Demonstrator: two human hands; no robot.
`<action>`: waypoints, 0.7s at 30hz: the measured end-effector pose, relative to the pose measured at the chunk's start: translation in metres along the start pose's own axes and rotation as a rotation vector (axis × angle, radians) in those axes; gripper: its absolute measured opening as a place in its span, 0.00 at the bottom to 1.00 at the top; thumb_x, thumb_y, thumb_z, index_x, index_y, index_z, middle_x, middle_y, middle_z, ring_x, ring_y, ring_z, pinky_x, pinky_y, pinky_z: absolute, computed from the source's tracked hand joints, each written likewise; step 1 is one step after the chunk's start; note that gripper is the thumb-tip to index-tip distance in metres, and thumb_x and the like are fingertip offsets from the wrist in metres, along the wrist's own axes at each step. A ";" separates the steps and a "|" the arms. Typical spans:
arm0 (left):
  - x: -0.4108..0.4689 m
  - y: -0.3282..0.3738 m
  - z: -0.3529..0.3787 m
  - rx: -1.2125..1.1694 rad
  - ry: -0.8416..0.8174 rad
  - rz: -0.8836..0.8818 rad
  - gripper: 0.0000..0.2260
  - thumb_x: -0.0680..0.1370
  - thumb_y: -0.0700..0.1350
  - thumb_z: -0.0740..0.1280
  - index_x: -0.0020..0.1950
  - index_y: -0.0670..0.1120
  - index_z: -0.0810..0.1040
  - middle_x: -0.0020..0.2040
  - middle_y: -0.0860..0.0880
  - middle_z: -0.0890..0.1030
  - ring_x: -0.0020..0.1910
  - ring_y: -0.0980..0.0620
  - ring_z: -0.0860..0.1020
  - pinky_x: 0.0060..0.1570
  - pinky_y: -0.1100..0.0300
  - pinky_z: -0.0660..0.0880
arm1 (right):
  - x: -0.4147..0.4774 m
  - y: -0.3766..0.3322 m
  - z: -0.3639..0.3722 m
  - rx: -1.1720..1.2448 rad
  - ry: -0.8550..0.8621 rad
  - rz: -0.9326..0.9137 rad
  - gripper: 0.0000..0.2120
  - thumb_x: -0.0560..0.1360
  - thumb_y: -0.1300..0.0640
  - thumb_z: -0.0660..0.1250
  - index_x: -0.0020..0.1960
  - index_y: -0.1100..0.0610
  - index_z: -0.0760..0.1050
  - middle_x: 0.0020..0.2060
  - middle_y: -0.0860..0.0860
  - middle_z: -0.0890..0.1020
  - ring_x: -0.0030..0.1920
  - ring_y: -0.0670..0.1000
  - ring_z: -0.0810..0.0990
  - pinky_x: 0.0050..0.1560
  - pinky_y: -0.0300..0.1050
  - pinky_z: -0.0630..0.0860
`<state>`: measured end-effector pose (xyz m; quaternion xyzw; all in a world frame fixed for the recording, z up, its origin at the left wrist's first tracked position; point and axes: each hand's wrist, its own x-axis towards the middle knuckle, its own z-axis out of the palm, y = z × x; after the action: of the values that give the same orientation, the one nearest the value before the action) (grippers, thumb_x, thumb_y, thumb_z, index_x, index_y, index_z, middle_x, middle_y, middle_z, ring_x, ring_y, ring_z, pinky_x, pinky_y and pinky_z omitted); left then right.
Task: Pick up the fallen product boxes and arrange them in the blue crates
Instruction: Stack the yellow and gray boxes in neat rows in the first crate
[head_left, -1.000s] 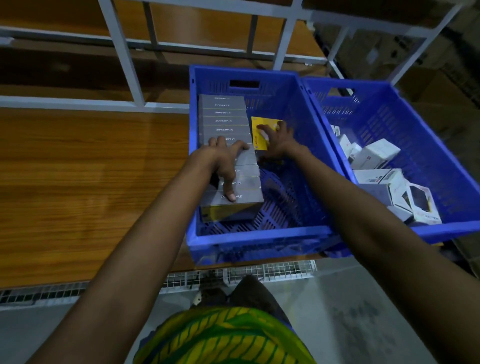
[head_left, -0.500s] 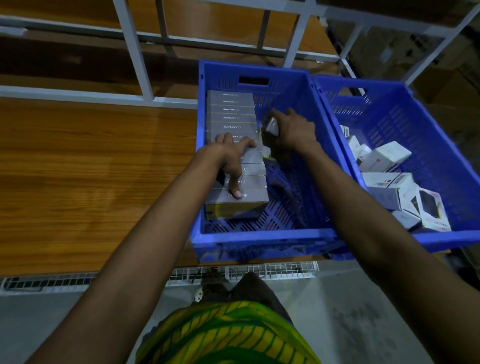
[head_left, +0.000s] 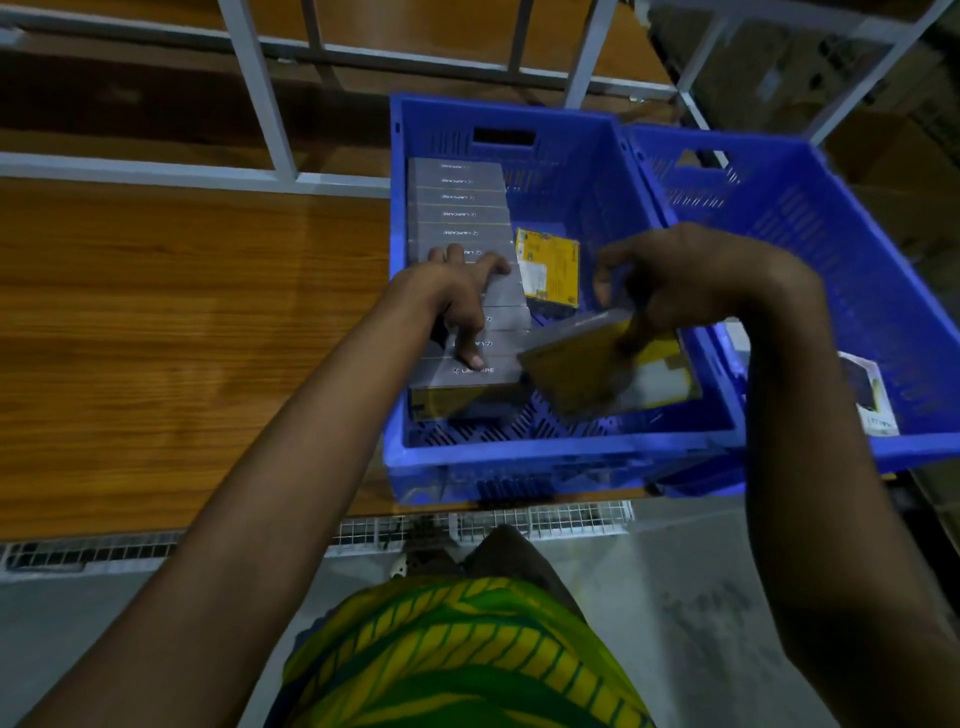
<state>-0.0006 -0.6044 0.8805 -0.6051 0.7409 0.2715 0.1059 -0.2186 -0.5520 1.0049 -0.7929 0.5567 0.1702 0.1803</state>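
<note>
Shelf (head_left: 182, 338) of wood-grain board, wide, with a white metal frame (head_left: 254, 88) behind it. Two blue crates stand side by side at its right end, walls touching: left crate (head_left: 519, 457) and right crate (head_left: 831, 234).

Grey row (head_left: 457, 208): flat product boxes on edge, packed face to face along the left wall of the left crate, from far end to near end.

Left hand (head_left: 457, 296) lies spread on top of the row's near half, fingers straight, pressing down, nothing grasped.

Right hand (head_left: 685, 280) is over the near right part of the left crate, fingers curled round a held box (head_left: 597, 374). That box is yellow and grey, tilted, blurred, its low corner beside the row's near end.

Yellow box (head_left: 550, 265) lies label up in the left crate, just right of the row.

White box (head_left: 867, 395) lies in the right crate, partly hidden by the right forearm.
</note>
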 end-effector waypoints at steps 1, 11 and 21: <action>0.001 0.000 0.000 0.012 0.004 0.000 0.60 0.56 0.49 0.85 0.77 0.66 0.50 0.75 0.42 0.55 0.73 0.38 0.57 0.67 0.41 0.67 | -0.004 -0.002 0.006 0.040 -0.008 -0.047 0.22 0.61 0.47 0.84 0.49 0.43 0.75 0.38 0.46 0.82 0.40 0.48 0.80 0.37 0.43 0.72; 0.007 -0.001 -0.003 -0.012 -0.008 -0.002 0.54 0.63 0.44 0.82 0.77 0.65 0.52 0.75 0.40 0.56 0.74 0.35 0.56 0.63 0.43 0.69 | 0.049 -0.030 0.090 0.166 0.166 -0.437 0.16 0.61 0.52 0.82 0.41 0.48 0.76 0.39 0.45 0.79 0.41 0.48 0.77 0.43 0.52 0.77; 0.001 0.001 -0.007 0.039 -0.035 0.031 0.57 0.61 0.46 0.83 0.78 0.65 0.51 0.77 0.39 0.54 0.75 0.35 0.55 0.64 0.42 0.70 | 0.063 -0.041 0.120 -0.159 0.274 -0.316 0.41 0.57 0.32 0.76 0.58 0.56 0.67 0.54 0.53 0.71 0.50 0.58 0.76 0.33 0.49 0.65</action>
<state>-0.0010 -0.6089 0.8860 -0.5864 0.7536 0.2689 0.1264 -0.1681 -0.5337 0.8743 -0.8977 0.4296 0.0739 0.0641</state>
